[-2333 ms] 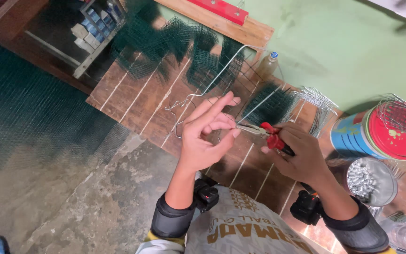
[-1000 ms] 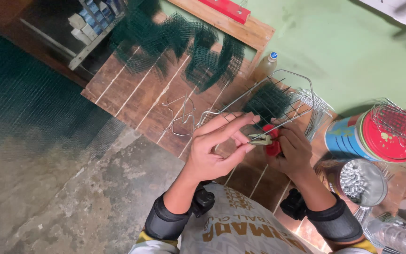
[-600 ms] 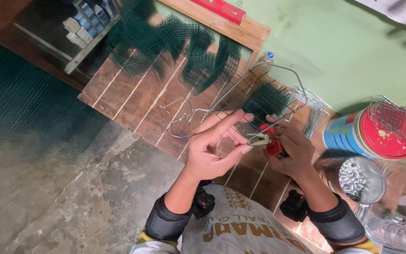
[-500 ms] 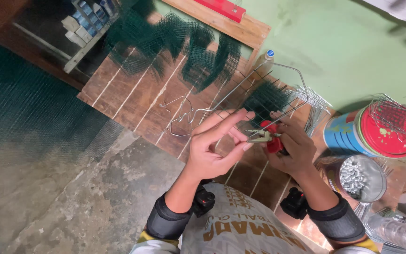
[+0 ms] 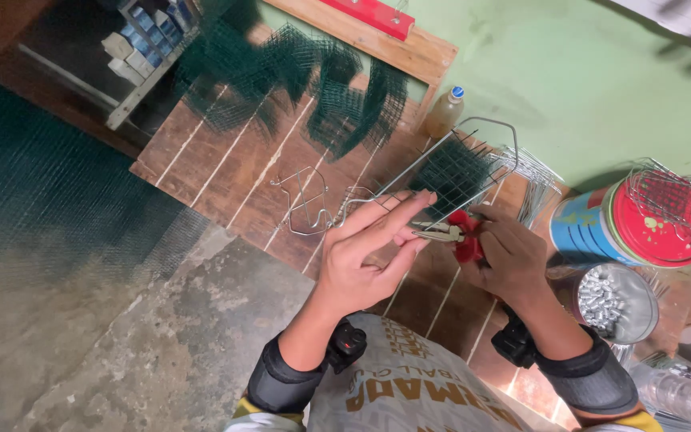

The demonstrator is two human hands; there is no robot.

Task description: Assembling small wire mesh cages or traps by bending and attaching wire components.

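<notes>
Pliers (image 5: pixel 449 234) with red grips are sitting in the right hand (image 5: pixel 509 260), which is closing firmly around the handles, the metal nose pointing left toward the other hand. The left hand (image 5: pixel 361 260) is staying half open, its long fingers stretched out flat while thumb and forefinger are pinching a thin wire where the nose is meeting it; the pinch itself is too small to read clearly. Both hands are working over the near part of the plank tabletop (image 5: pixel 233 172), toward its right side.

Compared with a couple of seconds back, the two hands are now sitting much closer together: the pliers' nose has come right up to the left fingertips, so the wire is now being gripped from both sides, and I judge a bend or twist is in hand.

Just beyond the fingers, a wire frame with green mesh (image 5: pixel 457 168) is lying tilted, and a bent bare wire piece (image 5: pixel 305 204) is lying left of it. Green mesh cuttings (image 5: pixel 313 88) are heaping along the far edge, with a small bottle (image 5: pixel 445 112) near the far right corner. Off the right edge, a red-lidded can (image 5: pixel 641 224) and a tub of small metal clips (image 5: pixel 609 300) are crowding the right elbow. Open planks are lying to the left, and bare floor (image 5: pixel 137 352) is running past the near left edge.
</notes>
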